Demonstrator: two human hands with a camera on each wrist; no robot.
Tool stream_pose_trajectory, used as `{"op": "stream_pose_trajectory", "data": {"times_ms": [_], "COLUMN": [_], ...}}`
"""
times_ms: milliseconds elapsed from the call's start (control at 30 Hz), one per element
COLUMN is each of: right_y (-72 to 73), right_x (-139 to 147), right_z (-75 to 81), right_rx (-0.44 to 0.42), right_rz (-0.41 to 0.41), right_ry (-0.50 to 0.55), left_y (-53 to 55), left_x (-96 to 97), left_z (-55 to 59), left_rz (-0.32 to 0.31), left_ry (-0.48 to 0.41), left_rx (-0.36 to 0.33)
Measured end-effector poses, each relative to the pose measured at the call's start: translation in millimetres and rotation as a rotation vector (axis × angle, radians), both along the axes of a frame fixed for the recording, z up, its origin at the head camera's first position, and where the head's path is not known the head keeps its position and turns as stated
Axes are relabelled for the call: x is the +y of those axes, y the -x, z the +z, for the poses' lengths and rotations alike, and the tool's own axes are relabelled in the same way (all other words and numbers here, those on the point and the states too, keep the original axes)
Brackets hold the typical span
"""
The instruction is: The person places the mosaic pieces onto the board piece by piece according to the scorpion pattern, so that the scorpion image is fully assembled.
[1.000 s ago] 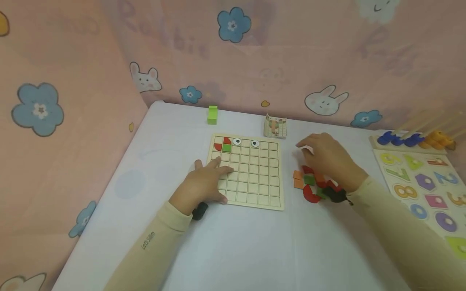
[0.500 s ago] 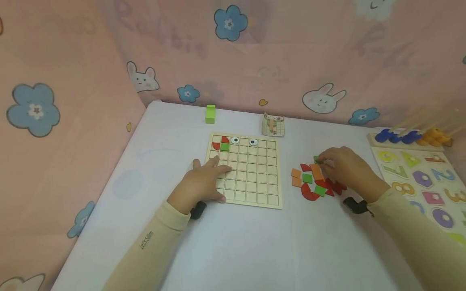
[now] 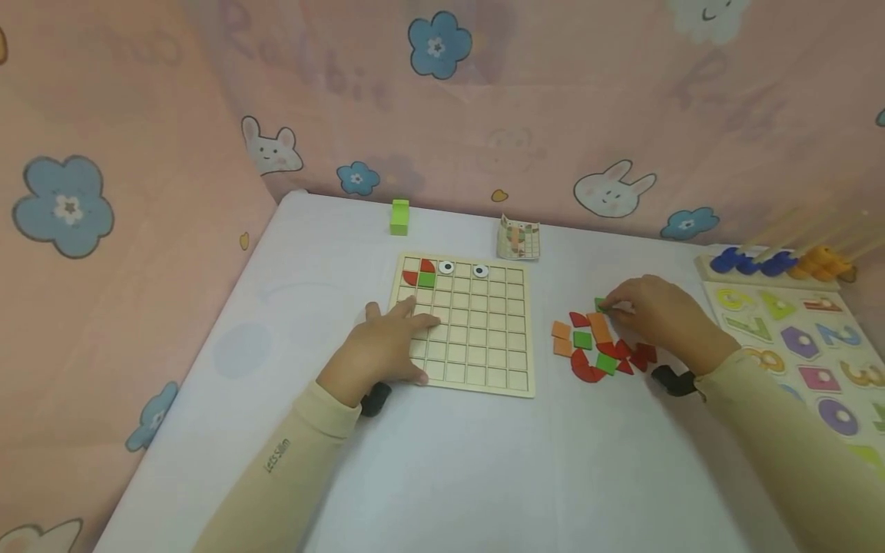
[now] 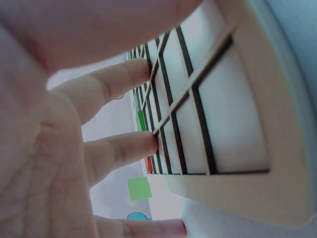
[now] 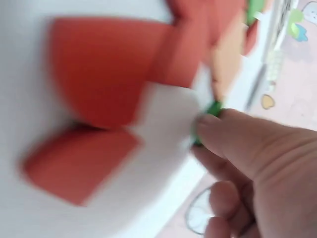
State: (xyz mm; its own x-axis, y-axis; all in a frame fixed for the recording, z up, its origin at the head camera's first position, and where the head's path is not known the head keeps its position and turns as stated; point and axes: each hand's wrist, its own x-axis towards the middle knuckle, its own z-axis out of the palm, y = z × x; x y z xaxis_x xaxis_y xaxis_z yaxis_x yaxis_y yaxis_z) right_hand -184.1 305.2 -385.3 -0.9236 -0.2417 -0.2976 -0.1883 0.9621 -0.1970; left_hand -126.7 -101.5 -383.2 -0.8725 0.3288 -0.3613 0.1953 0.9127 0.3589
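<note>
Right hand (image 3: 662,316) pinches one green piece (image 3: 601,304), two green squares (image 3: 582,340) leftward; left hand (image 3: 376,347), fingers spread, on one board (image 3: 477,353) holding five pieces (image 3: 426,280).

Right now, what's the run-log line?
left hand: rests on grid board | right hand: pinches green piece | picture card: beyond board

- Board (image 3: 477,334): cream, dark grid
- Tiles (image 3: 600,328): red, green, orange
- Eyes (image 3: 446,267): white, black pupils
- Block (image 3: 399,218): lime green
- Table (image 3: 449,476): white
- Sleeves (image 3: 283,453): beige
- Backdrop (image 3: 525,100): pink, blue flowers (image 3: 439,46), white rabbits (image 3: 611,192)
- Beads (image 3: 777,263): blue, yellow-orange
</note>
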Motion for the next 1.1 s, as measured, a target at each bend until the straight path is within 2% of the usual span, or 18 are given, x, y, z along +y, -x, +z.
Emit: {"op": "stream_pose_trajectory", "data": {"times_ms": [167, 333, 500, 633, 833, 1100], "right_y": [8.8, 17.0, 22.8, 29.3, 34.0, 28.3], "right_x": [-18, -57, -99, -121, -134, -137], "right_z": [7.9, 10.9, 8.3, 5.4, -1.9, -7.2], "right_rx": [-0.013, -0.012, 0.104, 0.188, 0.230, 0.265], "right_rz": [0.008, 0.038, 0.209, 0.320, 0.379, 0.366], "right_ry": [-0.004, 0.050, 0.096, 0.105, 0.095, 0.061], "left_y": [0.6, 0.9, 1.2, 1.5, 1.9, 2.6], "left_x": [-0.6, -1.5, -1.3, -1.3, -1.9, -2.6], "left_z": [-0.8, -2.2, -1.8, -1.5, -3.0, -3.1], "left_rz": [0.002, 0.002, 0.003, -0.001, -0.008, -0.016], "left_ry": [-0.004, 0.005, 0.005, 0.005, 0.012, 0.021], "left_rx": [-0.003, 0.000, -0.001, 0.002, 0.004, 0.010]}}
